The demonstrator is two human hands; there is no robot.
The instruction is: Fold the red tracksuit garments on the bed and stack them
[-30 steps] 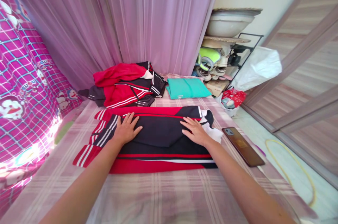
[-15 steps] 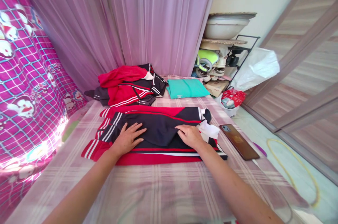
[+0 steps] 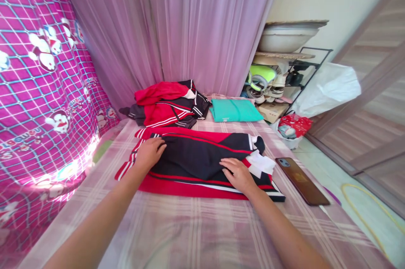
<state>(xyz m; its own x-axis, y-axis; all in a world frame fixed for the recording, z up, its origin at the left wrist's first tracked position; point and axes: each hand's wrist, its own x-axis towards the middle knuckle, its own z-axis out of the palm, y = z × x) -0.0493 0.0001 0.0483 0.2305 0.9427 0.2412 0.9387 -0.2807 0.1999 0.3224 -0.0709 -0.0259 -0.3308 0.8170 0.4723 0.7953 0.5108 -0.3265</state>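
Note:
A folded track jacket [image 3: 193, 157], black and red with white stripes, lies flat across the bed in front of me. My left hand [image 3: 150, 153] rests on its left end, by the striped cuffs, with the fingers laid over the dark cloth. On the right part of the jacket, near the white collar piece [image 3: 262, 162], lies my right hand [image 3: 238, 174]. Its fingers are apart and slightly bent, touching the black fabric. Neither hand grips anything that I can see.
Behind the jacket are a heap of red and black clothes [image 3: 167, 104] and a turquoise folded packet [image 3: 237, 110]. A phone [image 3: 302, 182] with a cable lies at the bed's right side. Beyond stand a shoe rack [image 3: 303, 87] and bags [image 3: 295, 125]; a purple curtain [image 3: 196, 28] hangs behind.
My left hand has moved up over the cuff end of the jacket. My right hand's curled fingers have loosened and spread. The view has shifted, so everything sits further right.

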